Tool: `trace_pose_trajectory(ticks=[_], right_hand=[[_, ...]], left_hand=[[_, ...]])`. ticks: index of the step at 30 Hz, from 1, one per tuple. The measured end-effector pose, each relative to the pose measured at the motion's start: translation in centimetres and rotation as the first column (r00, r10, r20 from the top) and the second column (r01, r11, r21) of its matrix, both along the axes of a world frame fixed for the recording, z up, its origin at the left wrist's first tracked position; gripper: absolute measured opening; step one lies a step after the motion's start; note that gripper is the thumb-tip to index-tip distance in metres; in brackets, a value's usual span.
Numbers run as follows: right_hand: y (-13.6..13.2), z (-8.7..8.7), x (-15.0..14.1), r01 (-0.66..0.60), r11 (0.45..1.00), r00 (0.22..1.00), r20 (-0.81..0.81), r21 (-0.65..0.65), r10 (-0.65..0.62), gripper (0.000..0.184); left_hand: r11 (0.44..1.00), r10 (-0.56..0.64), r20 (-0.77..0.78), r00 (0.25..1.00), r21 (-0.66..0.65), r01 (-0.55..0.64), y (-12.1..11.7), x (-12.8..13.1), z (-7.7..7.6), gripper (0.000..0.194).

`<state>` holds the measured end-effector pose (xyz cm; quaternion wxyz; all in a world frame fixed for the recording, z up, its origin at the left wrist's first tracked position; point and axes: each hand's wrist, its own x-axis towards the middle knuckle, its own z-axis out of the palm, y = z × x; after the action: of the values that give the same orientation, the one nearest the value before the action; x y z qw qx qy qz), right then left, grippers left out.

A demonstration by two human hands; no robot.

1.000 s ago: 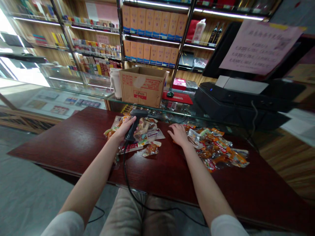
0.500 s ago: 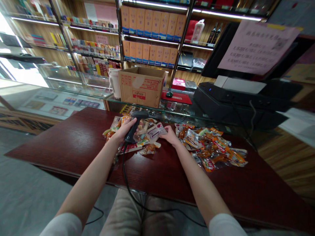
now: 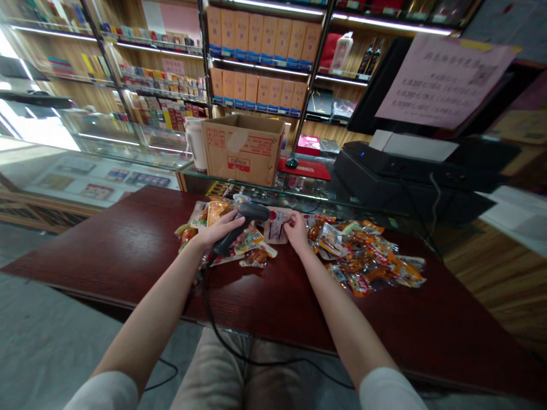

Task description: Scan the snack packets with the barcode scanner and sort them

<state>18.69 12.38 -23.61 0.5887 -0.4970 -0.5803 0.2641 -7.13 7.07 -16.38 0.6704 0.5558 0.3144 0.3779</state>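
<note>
1. I am gripping a black handheld scanner [image 3: 253, 212] in my left hand [image 3: 222, 229], fingers wrapping its handle and thumb lying along the top; its head is pointing right, toward the pale pouch [image 3: 276, 229].
2. My right hand [image 3: 297, 233] is pinching that pouch by its far right corner, thumb and fingertips pressing together, with the rest of the pouch hanging free of the grip on the left.
3. The pouch is sitting between the two piles, just beside the scanner head, so the two are meeting at close range; I cannot tell whether they are touching, or whether a code is facing the scanner.
4. To the left, the left pile of packets [image 3: 217, 210] is lying under and around my left hand, with a small clear packet [image 3: 256, 257] resting at its near right edge.
5. To the right, the right pile of packets [image 3: 371, 259] is spreading over the table [image 3: 273, 307], its far left end lying just beside my right hand.
6. The scanner's cable [image 3: 260, 363] is looping off the near edge and running across the lap.
7. Beyond the table, an open cardboard box [image 3: 241, 151] is standing on the glass counter [image 3: 196, 181], with a white container [image 3: 196, 143] beside it on the left.
</note>
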Motion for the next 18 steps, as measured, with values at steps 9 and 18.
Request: trace_pose_trajectory(ticks=[9, 18], right_hand=[[-1.0, 1.5, -0.5, 0.124, 0.992, 0.985, 0.118, 0.026, -0.126, 0.032], [-1.2, 1.3, -1.0, 0.122, 0.983, 0.971, 0.190, 0.134, -0.146, 0.036]], left_hand=[[0.997, -0.015, 0.014, 1.000, 0.077, 0.014, 0.7, 0.4, -0.9, 0.045], [0.994, 0.054, -0.004, 0.999, 0.100, -0.053, 0.4, 0.7, -0.9, 0.043]])
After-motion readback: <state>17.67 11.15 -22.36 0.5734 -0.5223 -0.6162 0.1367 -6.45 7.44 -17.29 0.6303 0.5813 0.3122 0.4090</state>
